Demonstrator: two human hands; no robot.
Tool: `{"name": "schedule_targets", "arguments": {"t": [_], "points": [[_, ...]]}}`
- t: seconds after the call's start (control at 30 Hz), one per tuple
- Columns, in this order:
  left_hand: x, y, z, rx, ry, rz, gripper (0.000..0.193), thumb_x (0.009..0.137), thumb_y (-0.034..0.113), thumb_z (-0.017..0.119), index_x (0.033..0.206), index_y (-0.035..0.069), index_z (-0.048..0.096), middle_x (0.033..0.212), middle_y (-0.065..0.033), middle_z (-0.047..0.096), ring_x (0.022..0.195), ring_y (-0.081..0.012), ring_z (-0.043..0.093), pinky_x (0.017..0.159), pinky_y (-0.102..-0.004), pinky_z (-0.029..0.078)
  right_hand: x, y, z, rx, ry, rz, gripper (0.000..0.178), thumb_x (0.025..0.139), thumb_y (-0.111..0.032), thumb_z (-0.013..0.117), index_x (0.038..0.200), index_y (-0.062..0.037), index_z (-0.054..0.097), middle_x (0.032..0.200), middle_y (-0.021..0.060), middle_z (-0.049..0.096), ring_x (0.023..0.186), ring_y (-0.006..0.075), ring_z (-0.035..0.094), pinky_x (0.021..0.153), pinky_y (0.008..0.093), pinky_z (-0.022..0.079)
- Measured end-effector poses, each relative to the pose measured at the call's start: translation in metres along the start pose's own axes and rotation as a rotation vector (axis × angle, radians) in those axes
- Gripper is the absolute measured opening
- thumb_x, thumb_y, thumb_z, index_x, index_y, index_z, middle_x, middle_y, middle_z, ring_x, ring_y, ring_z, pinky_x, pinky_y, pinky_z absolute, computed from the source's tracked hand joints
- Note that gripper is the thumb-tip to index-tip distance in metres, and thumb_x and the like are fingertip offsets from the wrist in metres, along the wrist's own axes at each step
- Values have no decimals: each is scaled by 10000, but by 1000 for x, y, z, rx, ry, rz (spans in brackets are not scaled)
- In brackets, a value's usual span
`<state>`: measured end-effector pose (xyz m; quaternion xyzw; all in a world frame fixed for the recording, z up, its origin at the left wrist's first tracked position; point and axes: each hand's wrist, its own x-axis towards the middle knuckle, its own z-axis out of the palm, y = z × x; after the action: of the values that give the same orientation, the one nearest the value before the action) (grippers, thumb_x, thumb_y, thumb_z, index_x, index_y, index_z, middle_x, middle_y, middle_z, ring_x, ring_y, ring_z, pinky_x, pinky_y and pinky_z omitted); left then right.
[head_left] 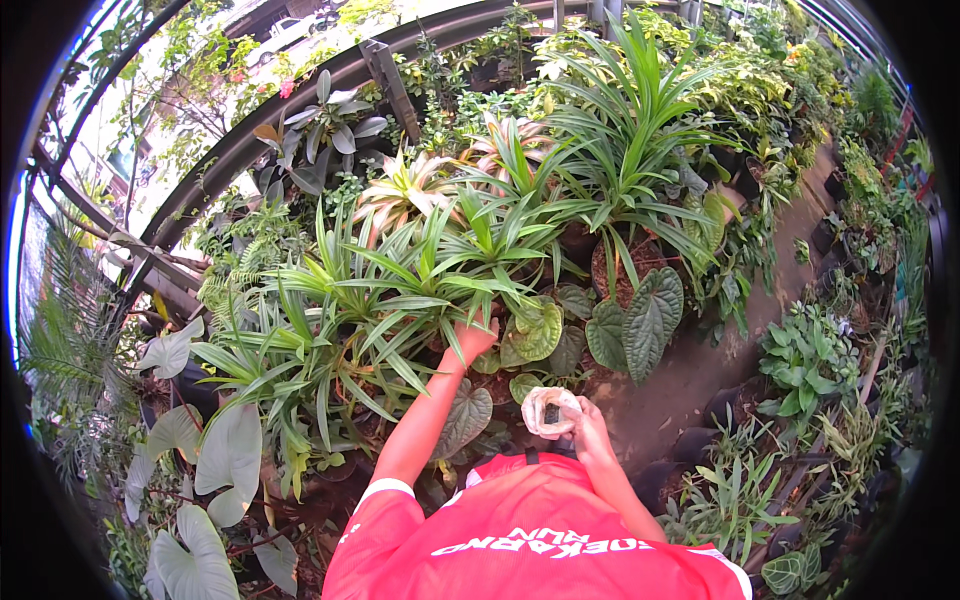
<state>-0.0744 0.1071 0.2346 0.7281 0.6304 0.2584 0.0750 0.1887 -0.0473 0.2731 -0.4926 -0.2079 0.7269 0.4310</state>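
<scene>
Dense greenery (640, 125) is spread across the frame, and a pale open bag (532, 412) is held at lower centre in the grip of the right hand (592, 432), below and right of the left hand (477, 341), whose grip, beneath long leaves (432, 268), cannot be told.

A plant nursery or garden: crowded leafy plants (640, 140), dark pots (694, 445), bare path (690, 385)

From where I sit, I see a brown earthen path (690, 385) running up between banks of greenery. Dark rounded pots (693, 446) stand along its right edge; strap-leaved plants (430, 275) crowd its left side, hiding the ground beneath their leaves.
</scene>
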Motion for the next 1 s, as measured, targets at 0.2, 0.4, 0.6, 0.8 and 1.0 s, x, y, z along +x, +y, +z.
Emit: {"name": "schedule_targets", "arguments": {"t": [0.2, 0.4, 0.6, 0.8, 1.0], "points": [[12, -22, 23, -4, -116, 162, 380, 787, 160, 549, 1148, 45, 589, 1167, -206, 587, 1076, -416, 541, 939, -508, 423, 2, 2, -15, 16, -14, -26, 88, 847, -39, 538, 930, -69, 538, 735, -7, 543, 552, 62, 502, 450, 206, 366], [18, -29, 35, 44, -294, 82, 417, 750, 126, 537, 1162, 57, 552, 1070, -222, 599, 979, -404, 576, 827, -533, 461, 13, 10, -27, 71, -19, -54, 104, 854, -53, 574, 946, -92, 545, 776, -10, 589, 580, 67, 558, 455, 198, 412], [27, -34, 38, -99, -128, 151, 563, 731, 13, 511, 1290, -30, 461, 1183, -324, 533, 1079, -498, 503, 942, -539, 397, 7, 2, -21, 69, -26, -47, 69, 868, -60, 566, 929, -84, 542, 752, -8, 572, 559, 67, 526, 450, 204, 384], [27, -36, 47, 29, -40, 226, 583, 715, -17, 512, 1295, -38, 449, 1180, -328, 528, 1085, -501, 500, 931, -551, 392, 5, -1, -9, 12, 3, -13, 26, 881, -54, 539, 897, -73, 530, 714, -2, 530, 530, 67, 468, 447, 213, 339], [29, -49, 53, 217, 61, 379, 564, 761, -7, 500, 1317, -34, 410, 1028, -316, 583, 987, -473, 562, 877, -535, 421, 9, 7, -9, -4, -24, 16, 61, 871, -44, 547, 924, -70, 532, 725, 2, 550, 526, 72, 489, 447, 216, 362]]}}
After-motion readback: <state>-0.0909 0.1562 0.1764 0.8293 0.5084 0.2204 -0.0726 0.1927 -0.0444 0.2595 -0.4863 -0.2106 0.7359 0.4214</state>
